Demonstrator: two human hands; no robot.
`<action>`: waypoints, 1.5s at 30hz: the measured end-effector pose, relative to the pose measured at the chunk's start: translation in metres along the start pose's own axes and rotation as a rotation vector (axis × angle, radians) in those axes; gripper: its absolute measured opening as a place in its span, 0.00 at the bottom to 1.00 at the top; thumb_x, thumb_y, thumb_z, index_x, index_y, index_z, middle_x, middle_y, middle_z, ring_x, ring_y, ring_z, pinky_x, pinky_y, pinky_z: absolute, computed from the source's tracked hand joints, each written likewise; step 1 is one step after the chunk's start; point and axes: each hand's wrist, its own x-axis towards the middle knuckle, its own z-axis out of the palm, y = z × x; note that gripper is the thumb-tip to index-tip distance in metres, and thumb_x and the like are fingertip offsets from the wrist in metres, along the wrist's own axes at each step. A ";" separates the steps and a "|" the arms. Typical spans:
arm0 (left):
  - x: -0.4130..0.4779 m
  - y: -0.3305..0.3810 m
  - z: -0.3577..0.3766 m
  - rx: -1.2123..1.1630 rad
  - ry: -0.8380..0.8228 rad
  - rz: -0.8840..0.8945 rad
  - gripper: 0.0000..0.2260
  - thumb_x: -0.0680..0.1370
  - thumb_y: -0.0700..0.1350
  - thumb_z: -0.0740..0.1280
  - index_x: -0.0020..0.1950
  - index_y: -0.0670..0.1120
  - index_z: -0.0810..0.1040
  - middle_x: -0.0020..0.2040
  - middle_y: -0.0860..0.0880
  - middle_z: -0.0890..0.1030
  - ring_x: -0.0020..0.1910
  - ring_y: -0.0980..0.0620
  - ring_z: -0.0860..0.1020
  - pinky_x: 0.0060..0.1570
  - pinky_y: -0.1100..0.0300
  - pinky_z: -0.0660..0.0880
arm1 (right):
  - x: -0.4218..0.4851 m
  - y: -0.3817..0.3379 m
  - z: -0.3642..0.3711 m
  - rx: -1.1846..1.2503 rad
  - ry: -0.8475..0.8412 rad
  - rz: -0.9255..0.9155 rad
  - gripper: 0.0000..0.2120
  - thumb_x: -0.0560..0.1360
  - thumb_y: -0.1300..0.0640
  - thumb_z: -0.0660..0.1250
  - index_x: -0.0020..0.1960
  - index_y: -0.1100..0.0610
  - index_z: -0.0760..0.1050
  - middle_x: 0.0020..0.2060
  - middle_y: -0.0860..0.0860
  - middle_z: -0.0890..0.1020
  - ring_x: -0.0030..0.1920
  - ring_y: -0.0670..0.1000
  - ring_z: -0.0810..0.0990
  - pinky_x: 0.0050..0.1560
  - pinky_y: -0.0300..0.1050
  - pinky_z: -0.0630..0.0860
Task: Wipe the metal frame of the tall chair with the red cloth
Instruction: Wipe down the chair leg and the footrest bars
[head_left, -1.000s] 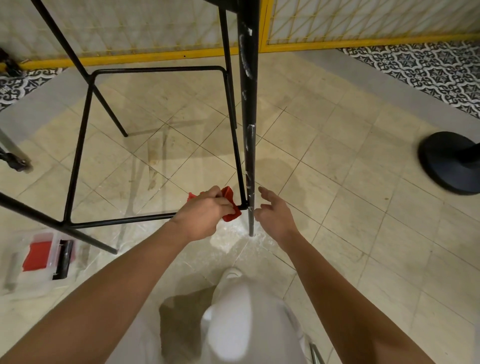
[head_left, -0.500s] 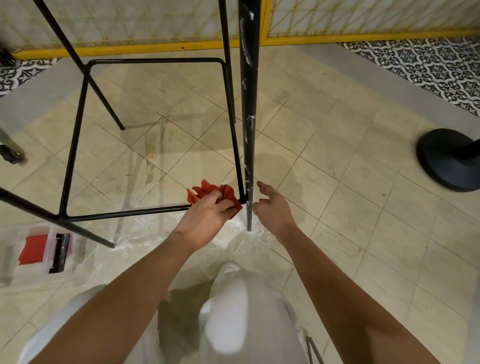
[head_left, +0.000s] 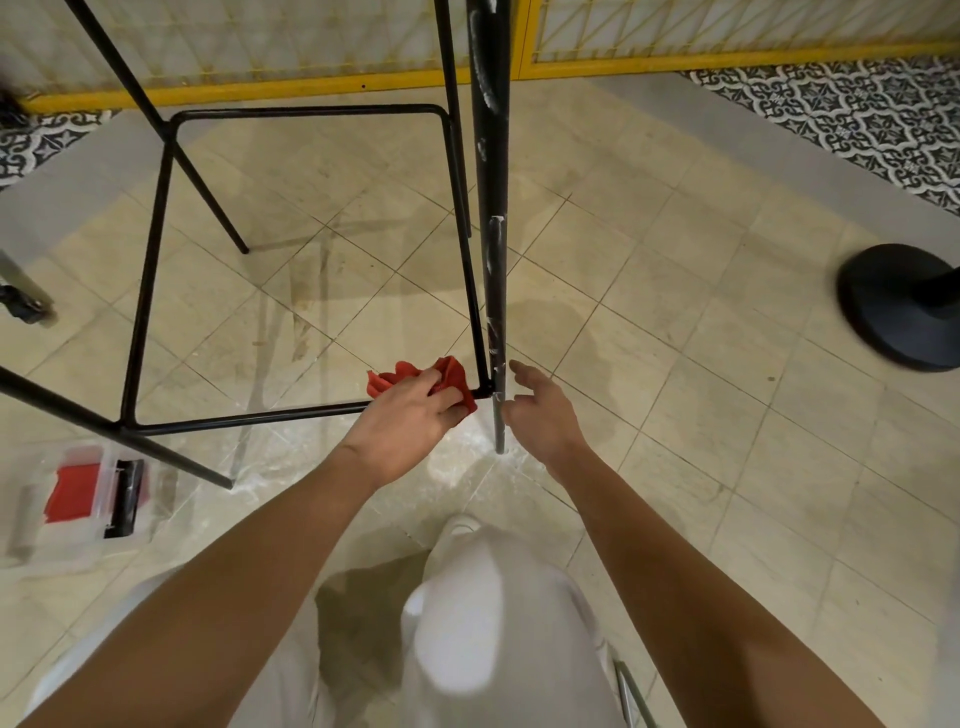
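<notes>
The tall chair's black metal frame (head_left: 145, 270) fills the upper left, its square footrest bars joined to four slanted legs. The nearest leg (head_left: 493, 249) runs straight down the middle and bears white smears. My left hand (head_left: 410, 415) grips the crumpled red cloth (head_left: 410, 375) against the near footrest bar, right at the corner where the bar meets that leg. My right hand (head_left: 540, 410) hovers just right of the leg's lower end, fingers relaxed and spread, holding nothing.
A clear plastic box (head_left: 78, 499) with red contents lies on the tiled floor at the left. A black round stand base (head_left: 904, 306) sits at the right edge. A yellow-framed partition (head_left: 311, 83) runs along the back. My white-trousered knee (head_left: 467, 623) is below.
My left hand has shifted the cloth slightly along the bar near the corner, and more cloth shows above the fingers. My right hand stays open beside the leg.
</notes>
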 end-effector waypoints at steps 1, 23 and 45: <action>-0.002 -0.002 -0.002 -0.008 -0.023 -0.012 0.24 0.58 0.34 0.77 0.51 0.49 0.84 0.46 0.51 0.83 0.42 0.47 0.79 0.39 0.56 0.79 | -0.001 0.000 0.000 0.002 -0.004 0.002 0.28 0.75 0.66 0.58 0.73 0.51 0.61 0.70 0.49 0.66 0.67 0.51 0.68 0.55 0.38 0.63; 0.028 0.021 0.009 -0.326 0.158 -0.451 0.22 0.64 0.26 0.68 0.54 0.42 0.82 0.48 0.46 0.84 0.45 0.39 0.77 0.47 0.53 0.77 | -0.003 -0.004 0.008 -0.015 0.007 -0.038 0.26 0.74 0.68 0.58 0.71 0.53 0.66 0.61 0.50 0.75 0.50 0.49 0.75 0.39 0.32 0.69; -0.007 0.041 -0.093 -0.423 0.334 -0.464 0.20 0.73 0.35 0.69 0.64 0.45 0.76 0.57 0.49 0.80 0.52 0.44 0.73 0.53 0.49 0.76 | -0.076 -0.061 -0.028 -0.098 0.045 -0.139 0.29 0.75 0.62 0.63 0.74 0.57 0.59 0.71 0.56 0.66 0.70 0.55 0.66 0.68 0.48 0.65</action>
